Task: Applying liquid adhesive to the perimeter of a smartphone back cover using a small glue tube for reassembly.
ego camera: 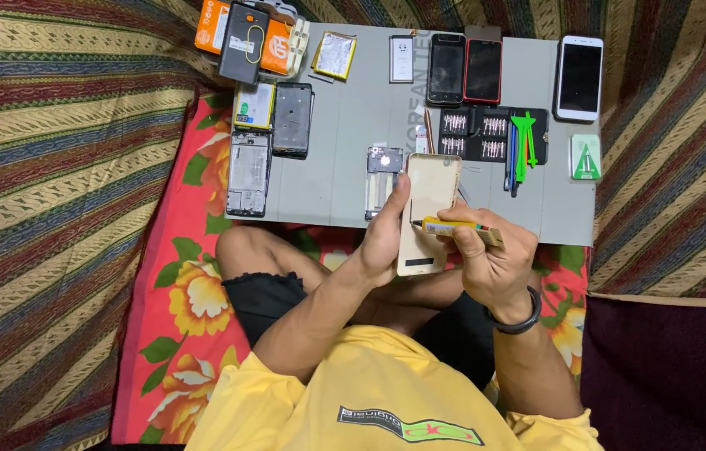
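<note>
My left hand (382, 238) is wrapped around the edge of a slim gold-coloured phone back shell (426, 209), thumb along its left side, fingers closed behind it, so the shell stands propped over my lap just at the near edge of the grey work mat (344, 175). I hold it tilted toward me — probably so the inner face catches the light. My right hand (490, 263) is clenched on a small yellow tube with a dark nozzle (453, 227), the tip pointed left and touching or almost touching the shell's right side; I cannot tell which. A black band (520, 317) sits on that wrist.

Just beyond the shell, on the mat, lies a stripped phone frame with a bare circuit board (382, 171), near enough to reach without shifting. To its right is a black tray of small screwdriver bits (474, 135), and beside it green and blue plastic pry tools (521, 150) and a green triangular pick on its white card (586, 159). Further back stand a black phone (445, 68), a red-edged phone (483, 71) and a white phone (579, 77), all face up. On the left are more open frames (249, 174) and a silver flat battery (334, 55) — parts laid in rows, well apart from my hands. Everything rests on a striped cloth (52, 167), with a red floral sheet (177, 284) under my knees.
</note>
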